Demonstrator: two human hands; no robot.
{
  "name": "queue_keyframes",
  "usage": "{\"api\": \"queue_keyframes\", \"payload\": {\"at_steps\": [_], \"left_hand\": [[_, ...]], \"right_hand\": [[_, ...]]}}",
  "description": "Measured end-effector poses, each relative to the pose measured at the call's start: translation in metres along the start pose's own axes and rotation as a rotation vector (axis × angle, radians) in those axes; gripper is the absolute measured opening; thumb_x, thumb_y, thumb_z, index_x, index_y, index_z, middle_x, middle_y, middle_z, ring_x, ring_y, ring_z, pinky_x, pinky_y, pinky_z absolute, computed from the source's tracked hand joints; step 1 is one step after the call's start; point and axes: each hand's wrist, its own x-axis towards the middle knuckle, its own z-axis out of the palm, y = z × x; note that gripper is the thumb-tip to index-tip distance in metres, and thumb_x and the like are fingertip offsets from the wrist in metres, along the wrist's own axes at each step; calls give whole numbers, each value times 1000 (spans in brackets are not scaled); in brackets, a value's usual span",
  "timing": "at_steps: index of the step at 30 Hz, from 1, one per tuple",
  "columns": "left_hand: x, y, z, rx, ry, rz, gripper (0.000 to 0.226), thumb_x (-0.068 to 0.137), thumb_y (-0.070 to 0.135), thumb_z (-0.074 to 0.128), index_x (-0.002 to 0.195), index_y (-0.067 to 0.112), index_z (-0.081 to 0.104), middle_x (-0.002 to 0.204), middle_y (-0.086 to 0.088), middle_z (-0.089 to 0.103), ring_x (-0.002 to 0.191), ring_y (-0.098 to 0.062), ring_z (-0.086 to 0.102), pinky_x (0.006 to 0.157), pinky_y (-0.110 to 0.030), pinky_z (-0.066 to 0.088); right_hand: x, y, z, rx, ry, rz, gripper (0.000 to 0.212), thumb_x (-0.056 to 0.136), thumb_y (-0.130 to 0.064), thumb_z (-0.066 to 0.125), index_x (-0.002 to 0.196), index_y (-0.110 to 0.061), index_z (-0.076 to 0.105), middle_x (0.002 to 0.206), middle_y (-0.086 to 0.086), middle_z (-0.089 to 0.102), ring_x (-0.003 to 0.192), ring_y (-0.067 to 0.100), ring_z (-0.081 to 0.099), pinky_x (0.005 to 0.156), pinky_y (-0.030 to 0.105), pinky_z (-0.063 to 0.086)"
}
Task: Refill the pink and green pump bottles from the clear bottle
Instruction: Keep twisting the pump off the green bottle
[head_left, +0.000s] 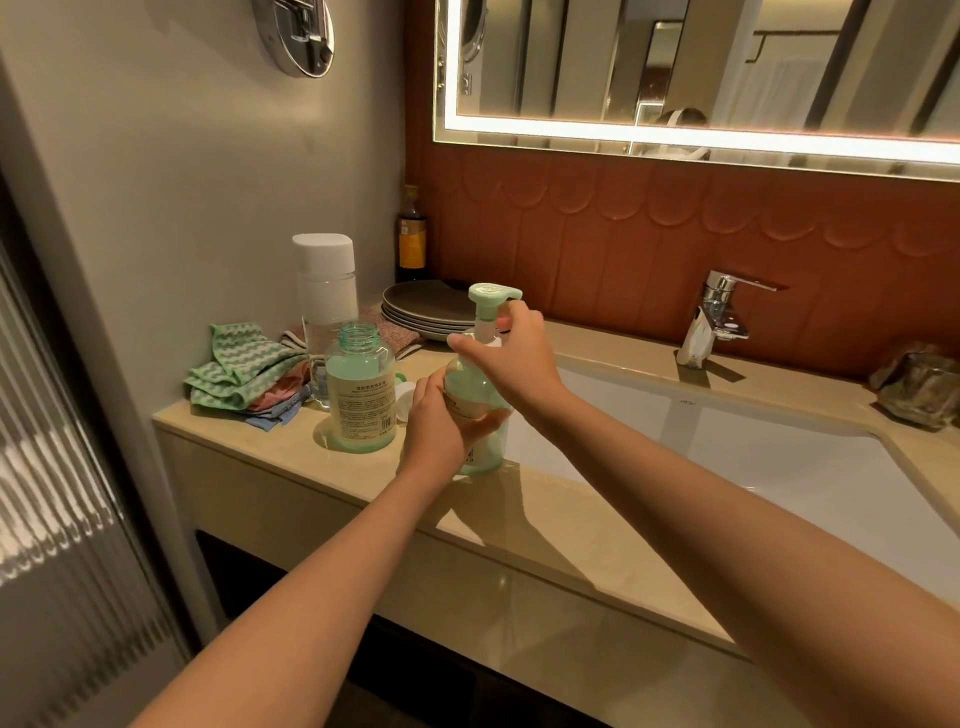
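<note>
Green pump bottle (485, 454): left grip (436, 431) clasps body, right grip (511, 358) pinches pump neck.

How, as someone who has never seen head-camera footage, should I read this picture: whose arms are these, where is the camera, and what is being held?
There is no machine here: a person wears one camera on the head, looking down at their own arms. The left hand grips the body of a green pump bottle standing on the counter beside the sink; the right hand holds its neck under the pump. Left of it stands an open bottle without a cap; behind are a tall white-capped bottle, a pile of cloths and stacked plates.
</note>
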Motion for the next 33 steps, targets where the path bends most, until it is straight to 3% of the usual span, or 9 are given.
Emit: {"api": "queue_keyframes", "payload": {"at_steps": [4, 9, 13, 15, 22, 28, 33], "left_hand": [[1, 1, 0, 38, 4, 2, 72, 70, 28, 80, 132, 19, 44, 128, 0, 48, 120, -19, 43, 100, -40, 42], [0, 3, 0, 41, 10, 8, 70, 71, 25, 79, 131, 17, 45, 128, -1, 48, 120, -19, 44, 101, -41, 42], [0, 3, 1, 34, 9, 2, 73, 71, 29, 80, 133, 19, 43, 128, 0, 48, 121, -19, 43, 101, -42, 42], [0, 3, 1, 36, 10, -2, 74, 71, 30, 79, 134, 21, 42, 128, 1, 47, 122, -18, 42, 101, -41, 42], [3, -1, 2, -78, 13, -48, 61, 72, 19, 78, 125, 20, 50, 124, -1, 49, 118, -23, 46, 95, -49, 48], [2, 1, 1, 9, 11, -34, 71, 72, 27, 78, 133, 20, 43, 127, 2, 47, 122, -20, 43, 102, -47, 42], [0, 3, 1, 55, 19, -20, 72, 71, 30, 79, 131, 16, 44, 126, 0, 45, 120, -20, 42, 100, -42, 43]], "right_hand": [[4, 1, 1, -13, 40, 2, 56, 78, -28, 72, 125, -13, 45, 121, 6, 48, 109, 19, 50, 83, 28, 47], [-3, 1, -4, 138, -91, -8, 46, 83, -13, 63, 125, -12, 45, 109, 0, 51, 105, 17, 52, 79, 26, 42], [-1, 5, -1, 100, -33, 19, 60, 78, -25, 73, 128, -15, 43, 125, 5, 48, 112, 20, 50, 89, 32, 49], [1, 7, 0, 46, 33, 24, 59, 75, -29, 75, 123, -15, 44, 123, 6, 47, 109, 19, 50, 88, 33, 51], [-2, 7, -2, 188, -98, -9, 61, 83, -11, 63, 137, -16, 35, 132, 7, 49, 114, 18, 49, 88, 29, 44], [4, 9, 3, 39, 11, -6, 72, 75, -34, 75, 135, -18, 38, 134, 6, 39, 118, 21, 46, 97, 37, 47], [3, 9, 0, 32, 10, 0, 73, 77, -27, 74, 138, -17, 34, 133, 8, 45, 115, 21, 49, 93, 33, 49]]}}
